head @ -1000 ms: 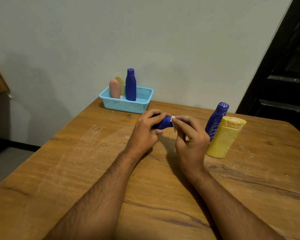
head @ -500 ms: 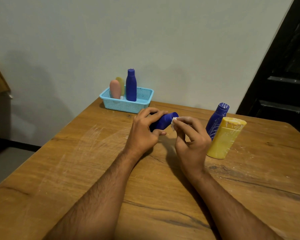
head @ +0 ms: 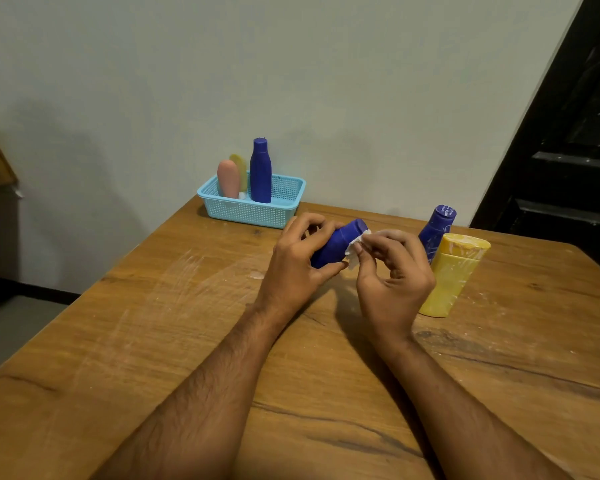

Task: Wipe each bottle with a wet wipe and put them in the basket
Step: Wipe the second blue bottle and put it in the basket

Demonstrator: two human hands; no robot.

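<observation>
Wooden table (head: 153, 341), left hand (head: 291, 268) gripping blue bottle (head: 336, 245), right hand (head: 392, 282) pinching wet wipe (head: 355, 247), yellow bottle (head: 451, 275) just right

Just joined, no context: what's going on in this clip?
A person is cleaning bottles at a wooden table. The left hand grips a blue bottle while the right hand pinches a white wet wipe against it. Three bottles already stand in the light blue basket; another blue bottle and a yellow bottle wait on the table.
</observation>
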